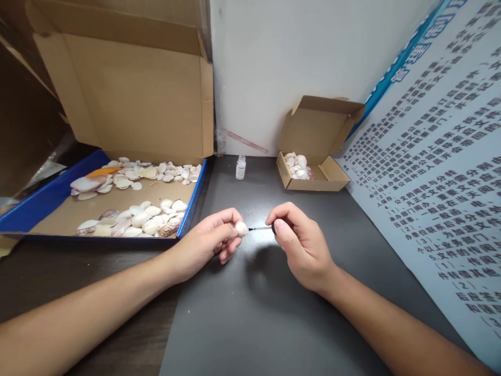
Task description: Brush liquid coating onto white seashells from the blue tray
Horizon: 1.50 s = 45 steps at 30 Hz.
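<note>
My left hand pinches a small white seashell between thumb and fingertips just above the dark table. My right hand grips the black cap of a thin brush, and the brush tip touches the shell. A small clear bottle stands uncapped farther back, near the wall.
A large open cardboard box with a blue rim at the left holds several shells. A small open cardboard box with shells sits at the back right. A printed board leans along the right side.
</note>
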{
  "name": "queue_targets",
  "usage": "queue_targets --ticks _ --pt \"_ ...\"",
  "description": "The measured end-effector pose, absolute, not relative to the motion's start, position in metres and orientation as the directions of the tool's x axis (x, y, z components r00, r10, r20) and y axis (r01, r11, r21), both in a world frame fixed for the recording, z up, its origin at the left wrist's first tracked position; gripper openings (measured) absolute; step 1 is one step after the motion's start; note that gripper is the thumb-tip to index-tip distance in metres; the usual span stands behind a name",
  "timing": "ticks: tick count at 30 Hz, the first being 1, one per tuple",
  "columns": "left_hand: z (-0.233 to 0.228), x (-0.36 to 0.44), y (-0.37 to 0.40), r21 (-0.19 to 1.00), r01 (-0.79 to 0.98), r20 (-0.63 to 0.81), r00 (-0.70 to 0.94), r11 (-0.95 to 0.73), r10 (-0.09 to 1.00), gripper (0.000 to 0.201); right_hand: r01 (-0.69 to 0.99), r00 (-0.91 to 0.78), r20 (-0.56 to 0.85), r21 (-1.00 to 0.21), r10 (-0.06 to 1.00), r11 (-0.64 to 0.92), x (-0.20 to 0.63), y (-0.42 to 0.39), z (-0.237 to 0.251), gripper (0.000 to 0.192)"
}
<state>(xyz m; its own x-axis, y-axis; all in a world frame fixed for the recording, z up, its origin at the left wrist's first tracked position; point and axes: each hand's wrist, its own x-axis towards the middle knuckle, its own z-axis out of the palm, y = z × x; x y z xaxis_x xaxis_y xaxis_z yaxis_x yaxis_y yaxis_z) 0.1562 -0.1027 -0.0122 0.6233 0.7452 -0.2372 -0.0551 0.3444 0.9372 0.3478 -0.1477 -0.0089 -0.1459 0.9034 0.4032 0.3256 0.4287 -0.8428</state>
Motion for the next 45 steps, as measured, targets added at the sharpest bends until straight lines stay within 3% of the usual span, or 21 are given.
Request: queue_targets --ticks 6,14,21,30,36,42,45 --pt "-0.0121 0.1558 -0.1032 0.936 -0.055 -0.243 0.618 0.349 0.747 0.011 0.265 -0.143 0.409 -0.862 0.901 0.433 0.3504 -0.1515 -0.0128 0.015" --pt "-0.0134 0.1558 -0.102 0.937 -0.053 -0.239 0.623 0.345 0.745 0.012 0.358 -0.149 0.392 -0.834 0.908 0.419 0.3462 -0.1473 -0.0063 0.011" --pt "-0.0133 0.1558 -0.1021 0.935 -0.047 -0.248 0.622 0.351 0.743 0.01 0.25 -0.162 0.397 -0.869 0.904 0.427 0.35 -0.1509 -0.0144 0.015" --pt "-0.0131 0.1552 -0.1015 0.94 -0.04 -0.238 0.634 0.339 0.736 0.009 0.34 -0.161 0.398 -0.837 0.903 0.43 0.3478 -0.1482 -0.0089 0.012" --pt "-0.0148 0.1544 -0.101 0.935 -0.054 -0.239 0.634 0.35 0.736 0.008 0.219 -0.156 0.388 -0.883 0.908 0.415 0.3503 -0.15 -0.0156 0.018" --pt "-0.0152 0.1545 -0.1018 0.934 -0.06 -0.238 0.631 0.351 0.739 0.009 0.292 -0.162 0.362 -0.871 0.918 0.395 0.3501 -0.1475 -0.0137 0.015" --pt "-0.0148 0.1546 -0.1027 0.931 -0.059 -0.247 0.624 0.36 0.741 0.008 0.253 -0.143 0.372 -0.882 0.917 0.397 0.351 -0.1483 -0.0146 0.019"
